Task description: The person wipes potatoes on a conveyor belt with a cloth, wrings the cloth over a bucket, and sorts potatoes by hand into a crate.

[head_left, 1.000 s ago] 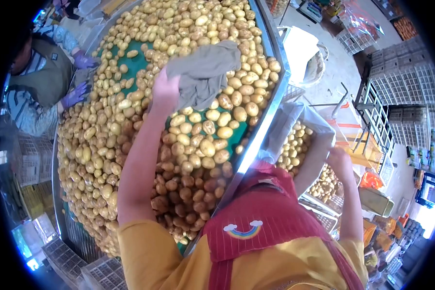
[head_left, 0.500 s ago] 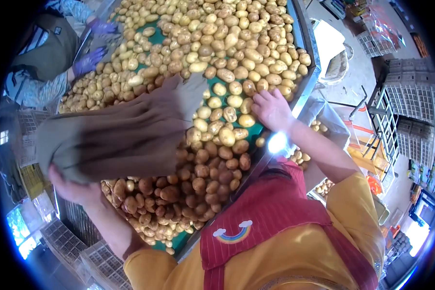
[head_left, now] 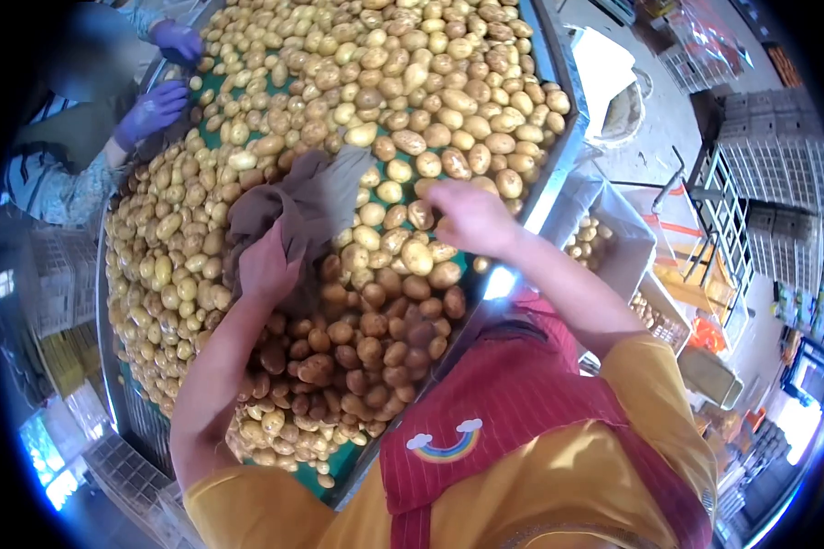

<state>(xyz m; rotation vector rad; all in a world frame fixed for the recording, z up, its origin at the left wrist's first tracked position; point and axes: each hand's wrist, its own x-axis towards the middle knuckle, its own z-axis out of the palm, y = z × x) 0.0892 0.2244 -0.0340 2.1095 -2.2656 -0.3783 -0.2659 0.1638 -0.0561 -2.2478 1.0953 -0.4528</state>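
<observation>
Brown cloth [head_left: 293, 206] lies bunched over the potatoes, and my left hand [head_left: 270, 267] is closed on its near edge. A paler grey end of the cloth stretches to the right. My right hand [head_left: 474, 218] is over the potatoes [head_left: 417, 256] to the right of the cloth, its fingers bent and blurred. Whether a potato is in those fingers I cannot make out. Darker potatoes [head_left: 366, 348] are heaped in shade in front of me, and green table surface [head_left: 343, 457] shows in gaps between them.
Across the table, another person's purple-gloved hands [head_left: 160, 112] are at the potatoes' left edge. A metal rim [head_left: 558, 174] bounds the table on the right. Beyond it stand a lined crate of potatoes [head_left: 627, 229] and stacked grey crates [head_left: 783, 174]. More crates [head_left: 128, 467] stand at lower left.
My left hand has swung inward to the right, and the spread cloth has bunched up, uncovering potatoes on the left. My right hand has shifted slightly left and down.
</observation>
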